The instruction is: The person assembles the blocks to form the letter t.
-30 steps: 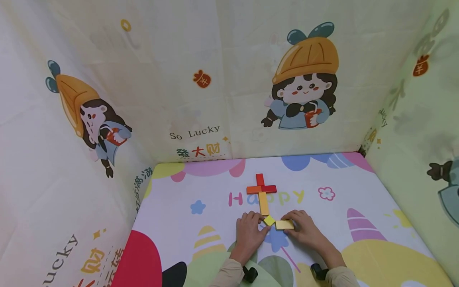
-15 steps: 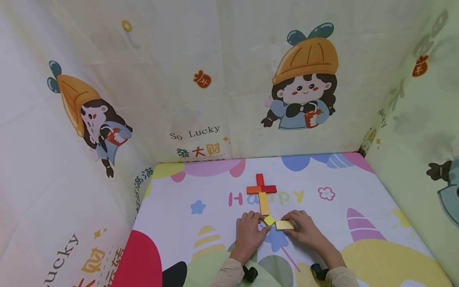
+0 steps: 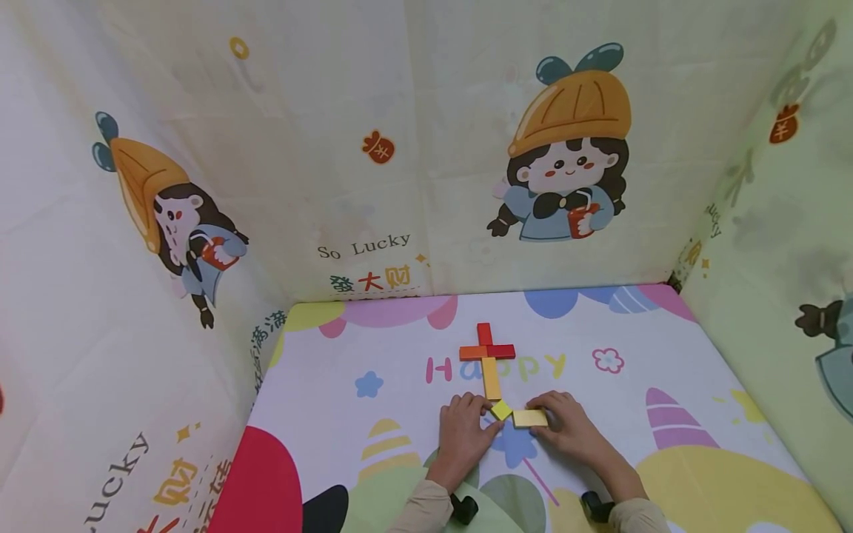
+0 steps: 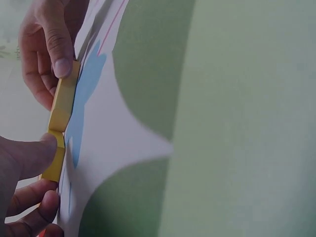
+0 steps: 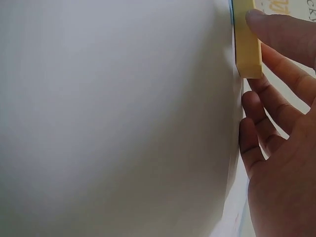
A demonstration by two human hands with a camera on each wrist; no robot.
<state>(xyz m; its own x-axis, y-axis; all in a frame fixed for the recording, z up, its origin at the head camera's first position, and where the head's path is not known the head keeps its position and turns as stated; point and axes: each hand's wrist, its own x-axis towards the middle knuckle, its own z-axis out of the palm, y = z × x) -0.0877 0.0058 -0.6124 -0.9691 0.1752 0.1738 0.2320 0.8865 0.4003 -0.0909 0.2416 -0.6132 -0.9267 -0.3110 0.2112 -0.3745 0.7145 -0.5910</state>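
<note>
My left hand (image 3: 461,437) pinches a small bright yellow block (image 3: 502,410), turned at an angle on the table. With thumb and fingers, my right hand (image 3: 566,428) pinches a pale yellow rectangular block (image 3: 530,419) by its right end. In the left wrist view, the pale block (image 4: 64,101) meets the yellow block (image 4: 54,163) end to end. Above them a light orange block (image 3: 491,379) lies lengthwise, its lower end by the yellow block. At its top, an orange block (image 3: 473,353) and a dark red block (image 3: 501,352) lie crosswise, under an upright-running red block (image 3: 484,334).
The blocks lie on a table (image 3: 406,333) covered with a printed cloth. A patterned cloth wall (image 3: 453,185) rises behind the far edge, and more cloth hangs at left and right. Dark wrist devices (image 3: 464,509) show at both sleeves.
Both hands keep their grip on the two yellow blocks and barely move. The whole head view shifts very slightly.
</note>
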